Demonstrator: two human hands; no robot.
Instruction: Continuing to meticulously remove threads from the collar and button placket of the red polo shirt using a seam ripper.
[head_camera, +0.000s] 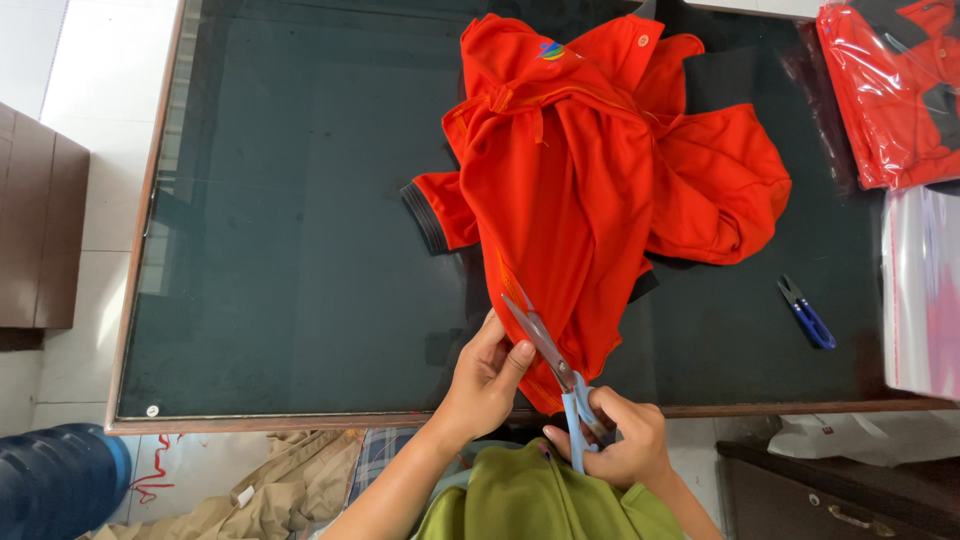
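Observation:
A crumpled red polo shirt (590, 170) with dark cuffs lies on the dark glass-topped table (290, 250), its lower edge hanging toward me. My left hand (487, 378) pinches the shirt's hem near the table's front edge. My right hand (612, 440) grips blue-handled scissors (548, 350), whose open blades point up-left against the red fabric just above my left thumb.
Small blue thread snips (806, 312) lie on the glass to the right. Bagged red garments (890, 90) and clear plastic bags (922, 290) sit at the right edge. A blue container (55, 480) and tan cloth (260, 490) are on the floor at left.

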